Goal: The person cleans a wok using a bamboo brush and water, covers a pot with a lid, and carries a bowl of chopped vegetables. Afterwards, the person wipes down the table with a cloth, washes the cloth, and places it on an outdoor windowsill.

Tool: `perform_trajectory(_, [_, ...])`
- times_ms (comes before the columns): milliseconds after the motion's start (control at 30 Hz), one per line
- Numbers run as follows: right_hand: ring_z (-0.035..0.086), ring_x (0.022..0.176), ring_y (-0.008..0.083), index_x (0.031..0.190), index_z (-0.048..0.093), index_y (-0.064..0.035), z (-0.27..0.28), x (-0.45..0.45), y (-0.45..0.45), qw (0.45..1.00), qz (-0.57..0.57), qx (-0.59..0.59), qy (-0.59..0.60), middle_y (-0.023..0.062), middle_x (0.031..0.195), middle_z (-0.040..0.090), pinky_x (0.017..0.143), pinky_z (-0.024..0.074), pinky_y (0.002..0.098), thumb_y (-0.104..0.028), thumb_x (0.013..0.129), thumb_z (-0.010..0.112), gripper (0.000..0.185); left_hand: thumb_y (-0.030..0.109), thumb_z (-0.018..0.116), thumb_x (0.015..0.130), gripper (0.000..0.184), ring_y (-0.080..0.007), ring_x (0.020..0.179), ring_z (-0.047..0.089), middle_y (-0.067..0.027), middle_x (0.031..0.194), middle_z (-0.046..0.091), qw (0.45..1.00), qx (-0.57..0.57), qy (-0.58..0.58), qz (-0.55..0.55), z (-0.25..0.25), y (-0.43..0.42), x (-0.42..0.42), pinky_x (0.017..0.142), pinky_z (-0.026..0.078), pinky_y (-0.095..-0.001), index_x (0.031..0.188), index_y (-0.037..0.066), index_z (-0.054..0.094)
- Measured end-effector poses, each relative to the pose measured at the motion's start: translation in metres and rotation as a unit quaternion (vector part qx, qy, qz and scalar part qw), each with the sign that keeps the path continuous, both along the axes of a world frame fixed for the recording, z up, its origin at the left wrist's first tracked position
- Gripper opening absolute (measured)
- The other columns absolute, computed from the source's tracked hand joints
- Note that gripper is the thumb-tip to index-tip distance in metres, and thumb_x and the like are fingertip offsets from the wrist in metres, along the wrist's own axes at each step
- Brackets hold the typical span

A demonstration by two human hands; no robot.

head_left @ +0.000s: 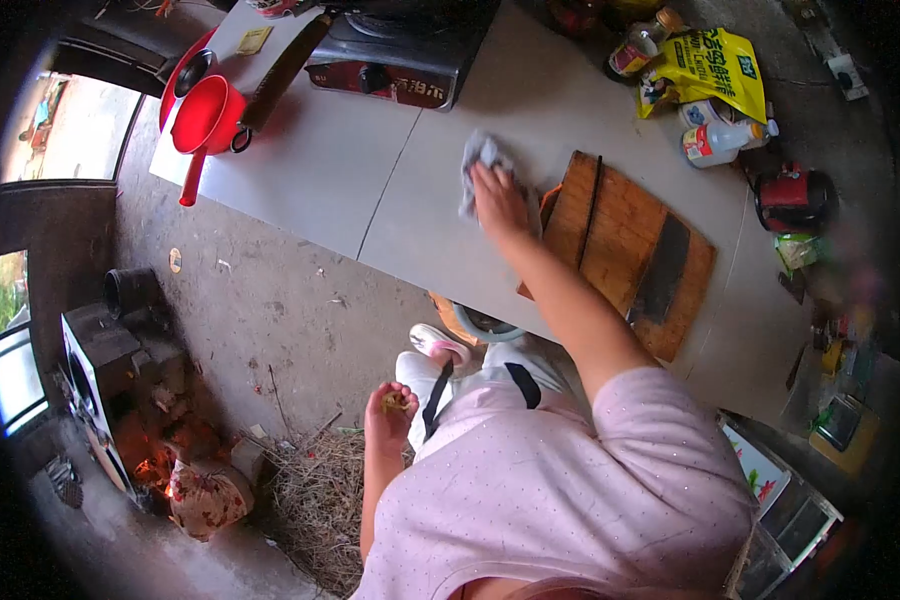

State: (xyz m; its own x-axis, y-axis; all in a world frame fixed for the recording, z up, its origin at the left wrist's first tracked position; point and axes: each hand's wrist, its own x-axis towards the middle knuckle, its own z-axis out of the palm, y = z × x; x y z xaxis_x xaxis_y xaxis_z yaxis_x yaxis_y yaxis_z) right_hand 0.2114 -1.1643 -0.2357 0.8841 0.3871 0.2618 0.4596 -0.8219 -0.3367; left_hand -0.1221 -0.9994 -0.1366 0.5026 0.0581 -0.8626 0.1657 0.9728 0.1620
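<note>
My right hand (500, 200) presses a crumpled grey-white cloth (470, 165) against the light tiled countertop (410, 205), its fingers closed over it. Just right of that hand lies a wooden cutting board (625, 235). On the board rest a thin dark stick (590, 210) and a cleaver with a dark, wide blade (663, 268). Low in front of my body, my left hand (385, 412) is turned palm up with curled fingers. It holds some small yellowish-green scraps (397, 401), too small to name exactly.
A gas stove (400, 80), red ladle (205, 125) and long dark knife-like object (285, 75) occupy the counter's far left. Bottles (715, 142) and a yellow bag (715, 75) stand right. Below left, a fire burns (155, 470) beside straw (320, 490).
</note>
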Motion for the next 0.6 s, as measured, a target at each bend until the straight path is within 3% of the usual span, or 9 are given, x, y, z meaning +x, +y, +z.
perform_trajectory(33, [0.045,0.106,0.0266,0.110,0.053,-0.0019,-0.022,0.024,0.007,0.994,-0.054,0.071,0.061,0.0086,0.121,0.047,0.091,0.0379,0.0340,-0.007,0.077,0.048,0.034,0.025,0.048,0.084,0.023,-0.0233,0.072,0.056,-0.0089,0.076,0.056,1.000,0.004,-0.012,-0.026,0.001,0.010,0.004,0.067,0.049,-0.0323,0.078,0.004,0.054])
perform_trajectory(67, [0.046,0.105,0.0270,0.109,0.053,-0.0024,0.012,0.024,0.009,0.999,-0.024,-0.023,0.029,0.0095,0.119,0.049,0.091,0.0382,0.0345,-0.007,0.077,0.048,0.033,0.025,0.047,0.084,0.023,-0.0237,0.072,0.056,-0.0091,0.076,0.056,0.998,0.007,-0.024,-0.053,0.002,0.019,0.009,0.067,0.049,-0.0326,0.079,0.004,0.054])
perform_trajectory(133, [0.046,0.104,0.0262,0.109,0.054,-0.0028,-0.014,-0.001,0.009,0.996,-0.058,-0.048,-0.043,0.0100,0.117,0.050,0.091,0.0381,0.0348,-0.008,0.075,0.051,0.034,0.025,0.046,0.085,0.023,-0.0241,0.071,0.055,-0.0097,0.076,0.056,0.998,0.001,-0.038,-0.054,0.008,0.034,0.023,0.066,0.049,-0.0330,0.080,0.004,0.054])
perform_trajectory(200, [0.044,0.108,0.0252,0.116,0.050,-0.0026,0.000,-0.048,0.015,0.996,-0.025,-0.023,0.083,0.0069,0.121,0.048,0.096,0.0348,0.0343,-0.006,0.073,0.055,0.043,0.025,0.044,0.085,0.024,-0.0242,0.071,0.055,-0.0101,0.076,0.056,0.997,-0.004,-0.053,-0.063,0.005,0.059,0.037,0.066,0.049,-0.0328,0.080,0.003,0.054])
perform_trajectory(233, [0.045,0.106,0.0252,0.112,0.053,-0.0028,-0.003,-0.058,0.016,0.999,-0.014,-0.022,0.034,0.0054,0.121,0.048,0.094,0.0360,0.0351,-0.008,0.074,0.054,0.039,0.024,0.044,0.085,0.024,-0.0242,0.071,0.055,-0.0105,0.076,0.055,0.997,-0.011,-0.016,-0.075,-0.003,0.073,0.037,0.066,0.048,-0.0333,0.080,0.003,0.053])
perform_trajectory(367, [0.048,0.098,0.0239,0.106,0.056,-0.0049,0.008,0.013,0.032,0.989,-0.135,-0.058,0.004,0.0017,0.114,0.053,0.087,0.0397,0.0328,-0.010,0.074,0.055,0.033,0.024,0.048,0.083,0.022,-0.0226,0.072,0.053,-0.0089,0.075,0.055,0.985,-0.003,-0.050,-0.167,0.001,0.132,0.059,0.065,0.048,-0.0301,0.078,0.004,0.055])
perform_trajectory(467, [0.050,0.096,0.0284,0.104,0.055,-0.0033,-0.010,0.035,0.060,0.965,-0.246,-0.067,-0.059,0.0114,0.104,0.055,0.086,0.0401,0.0365,-0.015,0.081,0.048,0.027,0.026,0.045,0.084,0.024,-0.0234,0.070,0.055,-0.0094,0.075,0.055,0.983,0.016,-0.054,-0.173,0.000,0.184,0.056,0.065,0.048,-0.0323,0.079,0.004,0.053])
perform_trajectory(567, [0.054,0.080,0.0300,0.090,0.057,-0.0066,0.008,-0.034,0.154,0.959,-0.235,0.138,0.075,0.0157,0.085,0.057,0.070,0.0427,0.0434,-0.019,0.084,0.042,0.020,0.026,0.044,0.085,0.024,-0.0231,0.071,0.055,-0.0090,0.076,0.056,0.982,-0.009,-0.033,-0.185,-0.013,0.225,0.055,0.065,0.048,-0.0317,0.080,0.004,0.053])
perform_trajectory(600, [0.054,0.084,0.0303,0.096,0.056,-0.0082,0.010,-0.066,0.185,0.970,-0.164,0.148,0.102,0.0129,0.092,0.057,0.073,0.0440,0.0412,-0.013,0.080,0.046,0.020,0.026,0.044,0.085,0.025,-0.0231,0.071,0.055,-0.0090,0.076,0.056,0.983,-0.023,-0.020,-0.179,-0.014,0.235,0.056,0.065,0.048,-0.0316,0.080,0.004,0.053])
